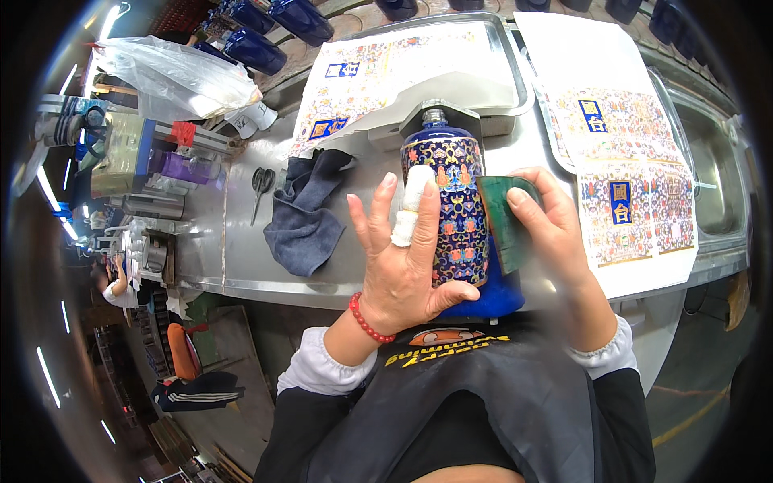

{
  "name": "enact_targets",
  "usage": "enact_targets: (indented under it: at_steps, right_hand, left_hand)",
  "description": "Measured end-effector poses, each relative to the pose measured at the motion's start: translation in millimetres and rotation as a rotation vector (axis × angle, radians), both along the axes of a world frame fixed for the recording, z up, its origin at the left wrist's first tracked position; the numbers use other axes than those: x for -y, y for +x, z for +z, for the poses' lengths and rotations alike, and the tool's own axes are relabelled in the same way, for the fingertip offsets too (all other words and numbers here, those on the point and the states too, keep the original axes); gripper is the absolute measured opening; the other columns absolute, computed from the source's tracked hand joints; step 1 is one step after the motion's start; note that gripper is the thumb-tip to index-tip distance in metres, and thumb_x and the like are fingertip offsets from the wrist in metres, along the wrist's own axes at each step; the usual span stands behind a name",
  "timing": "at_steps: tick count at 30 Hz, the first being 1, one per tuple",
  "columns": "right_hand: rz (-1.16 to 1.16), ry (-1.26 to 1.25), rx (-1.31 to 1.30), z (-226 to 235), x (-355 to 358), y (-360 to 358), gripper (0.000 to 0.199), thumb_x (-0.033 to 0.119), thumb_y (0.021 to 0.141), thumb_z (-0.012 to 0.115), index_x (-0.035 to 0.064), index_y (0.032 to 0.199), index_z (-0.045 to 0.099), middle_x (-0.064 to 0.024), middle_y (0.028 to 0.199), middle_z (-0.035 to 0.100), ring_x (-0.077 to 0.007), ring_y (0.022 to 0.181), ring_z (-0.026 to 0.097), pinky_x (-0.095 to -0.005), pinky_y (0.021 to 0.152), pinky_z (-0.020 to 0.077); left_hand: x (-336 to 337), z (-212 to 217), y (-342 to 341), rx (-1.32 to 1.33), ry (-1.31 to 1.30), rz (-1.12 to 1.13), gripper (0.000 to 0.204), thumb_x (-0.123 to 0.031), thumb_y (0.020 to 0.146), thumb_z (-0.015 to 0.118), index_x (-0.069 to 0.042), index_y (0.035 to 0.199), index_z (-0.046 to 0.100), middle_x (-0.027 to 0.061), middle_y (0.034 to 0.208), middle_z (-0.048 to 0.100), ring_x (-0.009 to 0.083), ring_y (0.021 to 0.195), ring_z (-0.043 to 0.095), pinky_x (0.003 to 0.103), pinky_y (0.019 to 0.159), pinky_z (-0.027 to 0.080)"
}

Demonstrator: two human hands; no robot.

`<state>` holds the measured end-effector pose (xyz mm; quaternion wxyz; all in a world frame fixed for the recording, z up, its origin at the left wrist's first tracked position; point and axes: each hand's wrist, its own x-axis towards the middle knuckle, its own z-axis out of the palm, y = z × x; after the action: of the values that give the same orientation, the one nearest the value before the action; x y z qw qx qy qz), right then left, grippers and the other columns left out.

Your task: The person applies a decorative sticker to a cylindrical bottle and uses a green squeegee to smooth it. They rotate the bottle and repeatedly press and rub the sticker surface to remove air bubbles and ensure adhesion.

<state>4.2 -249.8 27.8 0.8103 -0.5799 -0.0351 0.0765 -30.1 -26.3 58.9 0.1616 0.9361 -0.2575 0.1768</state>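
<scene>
A dark blue bottle with a dense, colourful floral pattern lies in front of me, its clear neck pointing away. My left hand rests along the bottle's left side, fingers spread and the thumb near its base. White wrapping covers one of its fingers. In my right hand is a flat green scraper, pinched between thumb and fingers. Its edge meets the bottle's right side. Blue material shows beneath the bottle's lower end, and a grey angular rest sits behind its neck.
A crumpled dark cloth and black scissors lie on the metal table to the left. Printed pattern sheets cover trays at the right; another sheet lies at the back. More blue bottles stand beyond, and a sink is far right.
</scene>
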Motion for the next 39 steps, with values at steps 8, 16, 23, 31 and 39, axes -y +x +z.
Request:
enact_targets:
  at_steps: [8, 16, 23, 31, 39]
  right_hand:
    - [0.019, 0.038, -0.020, -4, -10, 0, 0.019, 0.017, 0.105, 0.059, 0.0027, 0.118, 0.058, -0.0004, 0.101, 0.064, -0.0044, 0.091, 0.057, -0.0218, 0.080, 0.0486]
    - [-0.175, -0.784, 0.686, -1, -10, 7, 0.056, -0.005, 0.091, 0.058, 0.0031, 0.146, 0.052, -0.0264, 0.132, 0.061, -0.0363, 0.120, 0.061, -0.0411, 0.102, 0.0498]
    - [-0.105, -0.856, 0.749, -12, -23, 2, 0.068, -0.006, 0.085, 0.060, 0.0104, 0.151, 0.051, -0.0290, 0.146, 0.049, -0.0467, 0.125, 0.054, -0.0489, 0.106, 0.0472]
    - [-0.103, -0.890, 0.762, -5, -23, 3, 0.070, -0.005, 0.084, 0.061, 0.0093, 0.151, 0.050, -0.0291, 0.142, 0.050, -0.0470, 0.123, 0.055, -0.0494, 0.104, 0.0475]
    - [-0.103, -0.931, 0.783, -6, -22, 2, 0.069, -0.007, 0.082, 0.060, 0.0068, 0.149, 0.051, -0.0303, 0.140, 0.051, -0.0472, 0.121, 0.056, -0.0500, 0.103, 0.0481]
  left_hand:
    - [8, 7, -1, -0.038, 0.095, -0.045, 0.115, -0.088, 0.086, 0.037, 0.003, 0.156, 0.037, 0.0192, 0.156, 0.043, 0.0469, 0.147, 0.022, 0.068, 0.119, -0.002]
    - [1, 0, 2, -0.117, -0.028, 0.014, 0.120, -0.087, 0.085, 0.042, 0.008, 0.157, 0.030, 0.0319, 0.159, 0.032, 0.0533, 0.150, 0.014, 0.068, 0.118, -0.001]
    - [6, 7, 4, -0.090, 0.077, 0.029, 0.119, -0.087, 0.084, 0.042, 0.007, 0.156, 0.033, 0.0309, 0.158, 0.035, 0.0505, 0.150, 0.018, 0.069, 0.118, -0.002]
    - [8, 12, 6, -0.050, 0.099, 0.032, 0.117, -0.087, 0.084, 0.043, 0.007, 0.154, 0.038, 0.0294, 0.154, 0.039, 0.0479, 0.148, 0.023, 0.070, 0.118, -0.001]
    - [10, 16, 8, -0.050, 0.125, 0.023, 0.118, -0.089, 0.083, 0.039, 0.005, 0.153, 0.040, 0.0268, 0.153, 0.042, 0.0451, 0.148, 0.026, 0.071, 0.118, -0.001]
